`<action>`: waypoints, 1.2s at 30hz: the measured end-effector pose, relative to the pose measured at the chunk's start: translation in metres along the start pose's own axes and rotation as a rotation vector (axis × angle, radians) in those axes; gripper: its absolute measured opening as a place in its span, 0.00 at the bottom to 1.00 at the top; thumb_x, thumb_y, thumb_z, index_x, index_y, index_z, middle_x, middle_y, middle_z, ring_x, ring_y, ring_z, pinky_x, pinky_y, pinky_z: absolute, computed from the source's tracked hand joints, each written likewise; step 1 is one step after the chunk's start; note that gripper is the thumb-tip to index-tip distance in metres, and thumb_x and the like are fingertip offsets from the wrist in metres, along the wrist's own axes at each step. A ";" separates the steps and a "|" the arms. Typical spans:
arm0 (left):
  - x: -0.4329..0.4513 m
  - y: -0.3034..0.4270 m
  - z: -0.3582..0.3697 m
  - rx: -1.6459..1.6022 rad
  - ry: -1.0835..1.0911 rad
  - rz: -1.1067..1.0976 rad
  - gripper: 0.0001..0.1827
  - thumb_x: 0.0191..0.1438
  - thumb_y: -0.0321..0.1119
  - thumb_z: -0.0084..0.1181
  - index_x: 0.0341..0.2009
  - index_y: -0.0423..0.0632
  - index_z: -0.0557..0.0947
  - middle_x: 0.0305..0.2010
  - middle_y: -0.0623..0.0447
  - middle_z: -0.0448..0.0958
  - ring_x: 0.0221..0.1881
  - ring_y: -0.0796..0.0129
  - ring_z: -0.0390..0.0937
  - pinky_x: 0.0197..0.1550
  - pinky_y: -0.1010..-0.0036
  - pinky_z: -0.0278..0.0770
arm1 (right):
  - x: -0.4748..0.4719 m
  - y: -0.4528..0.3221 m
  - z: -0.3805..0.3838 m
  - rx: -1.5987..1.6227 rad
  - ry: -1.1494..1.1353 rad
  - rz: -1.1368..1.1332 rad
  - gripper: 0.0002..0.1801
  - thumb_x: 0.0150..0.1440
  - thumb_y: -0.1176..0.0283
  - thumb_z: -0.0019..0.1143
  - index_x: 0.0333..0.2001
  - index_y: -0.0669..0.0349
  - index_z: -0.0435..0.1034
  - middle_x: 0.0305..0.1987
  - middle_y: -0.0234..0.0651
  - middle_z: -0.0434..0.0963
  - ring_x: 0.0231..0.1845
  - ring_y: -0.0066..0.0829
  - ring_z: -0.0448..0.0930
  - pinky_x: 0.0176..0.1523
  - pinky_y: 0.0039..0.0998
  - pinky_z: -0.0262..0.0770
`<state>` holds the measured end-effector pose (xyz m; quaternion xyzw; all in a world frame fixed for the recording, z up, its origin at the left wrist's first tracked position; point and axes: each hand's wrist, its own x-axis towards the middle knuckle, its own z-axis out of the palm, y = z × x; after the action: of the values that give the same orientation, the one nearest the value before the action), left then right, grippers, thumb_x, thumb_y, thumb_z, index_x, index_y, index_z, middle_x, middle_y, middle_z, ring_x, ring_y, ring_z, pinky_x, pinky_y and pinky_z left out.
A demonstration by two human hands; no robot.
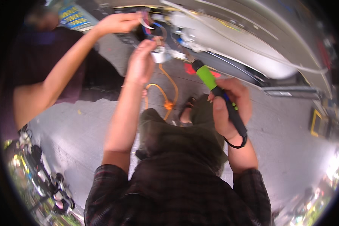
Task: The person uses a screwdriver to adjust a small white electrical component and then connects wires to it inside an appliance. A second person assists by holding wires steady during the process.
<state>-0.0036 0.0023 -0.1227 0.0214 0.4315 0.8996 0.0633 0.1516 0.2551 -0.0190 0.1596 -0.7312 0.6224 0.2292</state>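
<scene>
My right hand [233,108] is closed around a green and black soldering iron [209,79], its metal tip pointing up and left towards an open appliance. My left hand [142,60] reaches up to a white round part [159,55], which may be a plug or connector; blur hides its detail. The fingers lie against the part's upper left side, near brown and blue wires [158,26]. Beside them another person's hand [118,23] pinches a bundle of coloured wires with a white strip [147,24]. The iron's tip and the wires are apart.
A large appliance with a white cylindrical tank [234,45] spans the top right. An orange cord [173,84] with a knot hangs or lies below the white part. The co-worker [56,65] is close at left. Parked two-wheelers [42,172] stand lower left; a yellow-edged box [317,123] is at right.
</scene>
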 end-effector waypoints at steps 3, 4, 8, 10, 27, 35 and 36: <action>0.005 0.005 -0.008 0.115 -0.008 -0.005 0.13 0.70 0.34 0.57 0.52 0.40 0.83 0.48 0.50 0.84 0.54 0.65 0.80 0.64 0.66 0.72 | -0.023 0.017 -0.052 -0.366 -0.095 -0.084 0.19 0.56 0.78 0.67 0.52 0.64 0.75 0.37 0.43 0.81 0.31 0.40 0.82 0.36 0.33 0.77; 0.009 0.006 -0.010 0.184 -0.063 0.003 0.13 0.70 0.34 0.56 0.53 0.41 0.83 0.50 0.51 0.84 0.54 0.66 0.79 0.64 0.67 0.72 | -0.028 0.030 -0.067 -0.428 -0.128 -0.019 0.19 0.56 0.78 0.67 0.52 0.64 0.75 0.37 0.44 0.81 0.33 0.41 0.83 0.38 0.34 0.78; 0.017 0.011 -0.007 0.359 -0.021 -0.006 0.15 0.69 0.34 0.59 0.58 0.43 0.83 0.52 0.56 0.83 0.54 0.69 0.79 0.63 0.71 0.71 | -0.045 0.105 -0.120 -0.586 -0.199 0.083 0.16 0.61 0.74 0.66 0.52 0.62 0.75 0.41 0.47 0.82 0.40 0.51 0.84 0.45 0.40 0.81; 0.017 0.016 -0.004 0.386 0.009 -0.027 0.14 0.69 0.34 0.59 0.56 0.45 0.84 0.51 0.57 0.84 0.54 0.71 0.79 0.61 0.73 0.71 | -0.044 0.132 -0.139 -0.613 -0.262 0.132 0.15 0.62 0.72 0.65 0.52 0.61 0.75 0.43 0.48 0.82 0.43 0.54 0.84 0.47 0.42 0.81; 0.013 0.019 0.013 0.480 0.065 -0.002 0.19 0.69 0.33 0.53 0.63 0.47 0.77 0.53 0.55 0.83 0.61 0.68 0.76 0.66 0.68 0.66 | -0.019 0.246 -0.169 -0.982 -0.650 0.218 0.30 0.58 0.71 0.64 0.65 0.60 0.70 0.58 0.49 0.79 0.60 0.53 0.78 0.69 0.46 0.71; 0.020 0.017 0.006 0.464 0.007 -0.018 0.19 0.69 0.34 0.54 0.63 0.48 0.78 0.52 0.56 0.83 0.58 0.70 0.77 0.64 0.70 0.67 | -0.020 0.168 -0.163 -1.306 -0.826 0.325 0.26 0.54 0.74 0.66 0.58 0.61 0.74 0.53 0.45 0.80 0.56 0.49 0.81 0.57 0.44 0.80; 0.017 0.019 0.003 0.463 0.013 -0.017 0.19 0.69 0.34 0.54 0.63 0.48 0.78 0.52 0.56 0.83 0.58 0.70 0.77 0.64 0.70 0.67 | -0.013 0.141 -0.156 -1.350 -0.874 0.324 0.22 0.54 0.72 0.67 0.54 0.61 0.77 0.51 0.45 0.81 0.55 0.48 0.83 0.55 0.44 0.81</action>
<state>-0.0220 -0.0045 -0.1061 0.0257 0.6272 0.7760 0.0616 0.1108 0.4324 -0.1248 0.1077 -0.9856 -0.0446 -0.1225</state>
